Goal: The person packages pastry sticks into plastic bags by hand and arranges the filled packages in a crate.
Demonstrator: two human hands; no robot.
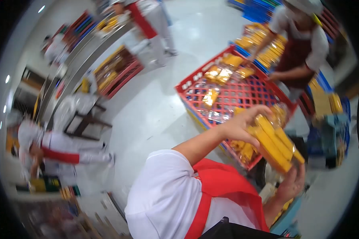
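My left hand [245, 124] is wrapped round the upper end of a bundle of long yellow packs [273, 145]. At the bundle's lower end, my right hand [292, 184] has its fingers against the packs. The bundle is tilted and hangs above the near corner of a red plastic crate [187, 85]. Inside that crate lie several yellow packs in clear wrapping [223, 73], mostly at the far side, with more at the near corner partly under my left arm.
Across the crate stands a co-worker [297, 47] with arms at its rim. A blue crate [263, 65] of yellow packs is behind it. Other workers, a long metal table [83, 53], a red crate [127, 75] and a dark stool [83, 125] are at the left.
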